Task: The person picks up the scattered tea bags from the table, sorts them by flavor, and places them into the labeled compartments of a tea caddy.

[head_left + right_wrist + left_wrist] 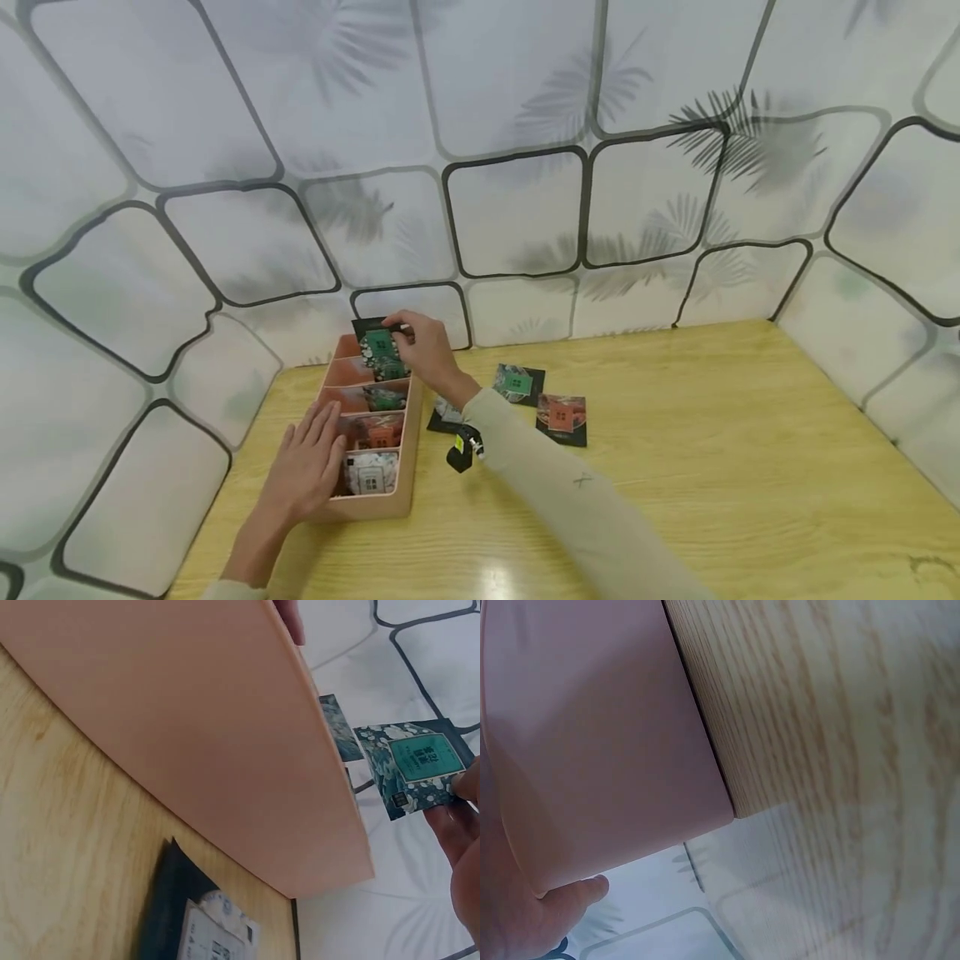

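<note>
Pink box (607, 742) fills the upper left, smooth plain side toward me, slight shadow across it. My left hand (521, 922) is at its outer edge, lower left, mostly cut off by the frame; 1 fingertip (594, 888) pokes past the box corner. Wood-grain table (832, 697) on the right, box bottom against it. Below, white backdrop (641, 934), grey outlines, faint leaf print.

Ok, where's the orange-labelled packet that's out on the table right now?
In the head view, the orange-labelled packet lies on the wooden table, right of the compartmented pink box, beside the green-labelled packet.
</note>
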Tool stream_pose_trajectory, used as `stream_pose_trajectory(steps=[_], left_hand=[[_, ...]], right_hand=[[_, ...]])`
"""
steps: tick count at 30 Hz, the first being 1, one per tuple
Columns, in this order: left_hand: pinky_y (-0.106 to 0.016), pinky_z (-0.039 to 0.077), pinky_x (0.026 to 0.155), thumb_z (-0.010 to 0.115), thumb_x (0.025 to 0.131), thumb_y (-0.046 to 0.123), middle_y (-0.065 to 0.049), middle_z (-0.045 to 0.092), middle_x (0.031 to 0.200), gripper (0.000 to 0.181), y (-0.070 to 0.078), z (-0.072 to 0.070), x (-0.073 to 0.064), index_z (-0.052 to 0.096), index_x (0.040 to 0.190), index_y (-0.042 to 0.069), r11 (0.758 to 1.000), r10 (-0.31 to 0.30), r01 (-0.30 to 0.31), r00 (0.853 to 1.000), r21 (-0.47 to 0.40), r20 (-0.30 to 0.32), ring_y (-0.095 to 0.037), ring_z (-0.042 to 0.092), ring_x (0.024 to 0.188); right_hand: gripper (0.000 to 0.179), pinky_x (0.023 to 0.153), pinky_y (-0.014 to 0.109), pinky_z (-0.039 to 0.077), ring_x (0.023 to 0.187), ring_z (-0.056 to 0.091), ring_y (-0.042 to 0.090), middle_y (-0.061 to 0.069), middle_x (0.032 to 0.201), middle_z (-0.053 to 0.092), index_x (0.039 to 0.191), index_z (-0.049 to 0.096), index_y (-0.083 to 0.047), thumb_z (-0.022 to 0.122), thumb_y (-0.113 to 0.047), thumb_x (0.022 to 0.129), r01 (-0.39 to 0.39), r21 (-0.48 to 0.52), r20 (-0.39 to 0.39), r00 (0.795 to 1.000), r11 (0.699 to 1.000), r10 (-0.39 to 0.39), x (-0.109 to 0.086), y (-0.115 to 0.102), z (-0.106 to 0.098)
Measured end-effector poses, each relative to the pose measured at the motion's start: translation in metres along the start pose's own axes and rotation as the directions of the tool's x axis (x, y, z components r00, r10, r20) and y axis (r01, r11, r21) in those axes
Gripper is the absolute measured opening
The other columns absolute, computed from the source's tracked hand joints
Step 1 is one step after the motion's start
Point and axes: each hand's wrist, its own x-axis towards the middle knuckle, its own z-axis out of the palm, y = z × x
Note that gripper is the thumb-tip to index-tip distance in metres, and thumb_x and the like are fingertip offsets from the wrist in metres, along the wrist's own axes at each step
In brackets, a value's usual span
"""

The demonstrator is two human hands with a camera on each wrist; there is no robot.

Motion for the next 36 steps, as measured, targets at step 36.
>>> stream_pose_trajectory(steps=[36], left_hand=[[-0.069, 0.016, 0.117, 0.034, 0.112, 0.026, -0.027, 0.03, 0.162, 0.057, -0.001, -0.001, 0.001, 0.03, 0.157, -0.008, 1.0, -0.001, 0.001, 1.0, -0.027, 0.012, -0.047, 0.018, 0.152]], right_hand=[[0.024, 0.097, 0.042, 0.054, 0.115, 0.065, 0.025, 0.008, 0.12, 0.07, 0.121, 0.07, -0.002, 0.059, 0.001, 0.1, -0.097, -0.058, 0.198, 0.974, 0.994, 0.106, -0.047, 0.001, -0.048]])
